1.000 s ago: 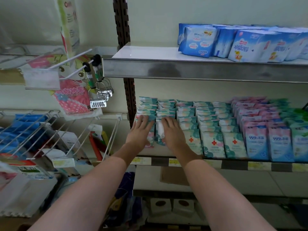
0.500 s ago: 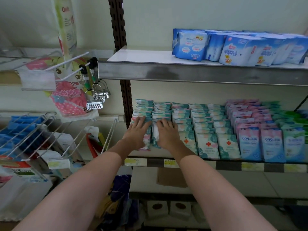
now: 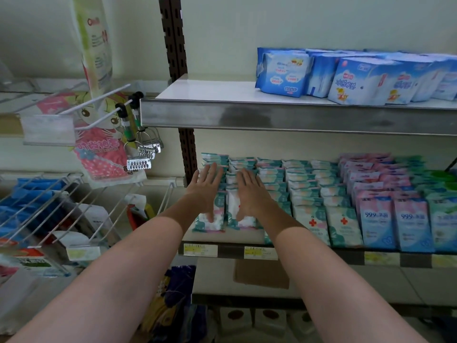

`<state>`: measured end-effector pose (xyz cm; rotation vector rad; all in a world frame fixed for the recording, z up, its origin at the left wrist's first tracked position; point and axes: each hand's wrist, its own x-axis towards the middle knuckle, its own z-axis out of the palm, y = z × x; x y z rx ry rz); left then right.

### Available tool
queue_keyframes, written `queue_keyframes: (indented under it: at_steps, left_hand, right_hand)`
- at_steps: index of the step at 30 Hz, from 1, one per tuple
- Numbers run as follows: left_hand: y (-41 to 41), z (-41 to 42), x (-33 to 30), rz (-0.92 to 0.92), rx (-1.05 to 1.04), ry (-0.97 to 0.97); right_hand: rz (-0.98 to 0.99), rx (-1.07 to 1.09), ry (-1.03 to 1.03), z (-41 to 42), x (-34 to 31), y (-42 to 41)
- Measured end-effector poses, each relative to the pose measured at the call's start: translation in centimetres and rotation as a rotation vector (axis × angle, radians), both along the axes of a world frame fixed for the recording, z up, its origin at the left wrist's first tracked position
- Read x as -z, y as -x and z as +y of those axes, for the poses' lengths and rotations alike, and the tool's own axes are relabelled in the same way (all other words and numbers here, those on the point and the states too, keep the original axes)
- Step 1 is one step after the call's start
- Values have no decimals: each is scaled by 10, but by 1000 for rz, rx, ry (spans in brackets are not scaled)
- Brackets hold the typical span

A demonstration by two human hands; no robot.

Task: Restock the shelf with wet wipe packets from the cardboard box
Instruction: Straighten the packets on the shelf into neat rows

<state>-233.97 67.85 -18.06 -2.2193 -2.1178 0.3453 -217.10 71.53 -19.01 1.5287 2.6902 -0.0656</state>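
Note:
Rows of teal-and-white wet wipe packets (image 3: 309, 191) with red crosses fill the left half of the middle shelf (image 3: 321, 254). My left hand (image 3: 206, 190) lies flat with straight fingers on the leftmost row of packets. Beside it, my right hand (image 3: 251, 194) rests flat on the second row, thumb down against the front packet (image 3: 241, 214). Neither hand holds a packet. The cardboard box is out of view.
Pink and blue 999 packets (image 3: 393, 219) stand to the right on the same shelf. Blue packs (image 3: 358, 75) lie on the upper steel shelf (image 3: 272, 117). Left of the brown upright (image 3: 175, 45) are wire racks (image 3: 49, 214) and hooks with hanging tools (image 3: 141, 157). Brown cardboard (image 3: 261, 273) lies on the lower shelf.
Both hands have slid a little further back over the two left rows and flattened; the view has shifted slightly down and left.

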Motion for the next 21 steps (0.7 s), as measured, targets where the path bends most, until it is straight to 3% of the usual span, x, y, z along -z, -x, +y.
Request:
queue_keyframes:
  at_steps: [11, 16, 21]
  left_hand:
    - [4, 9, 0, -10, 30, 140]
    - [-1, 11, -11, -138, -6, 166]
    - [-21, 12, -23, -231, 63, 90]
  right_hand:
    - [-47, -34, 107, 14, 2, 3]
    - [13, -58, 25, 5, 0, -10]
    - [118, 24, 95, 4, -12, -43]
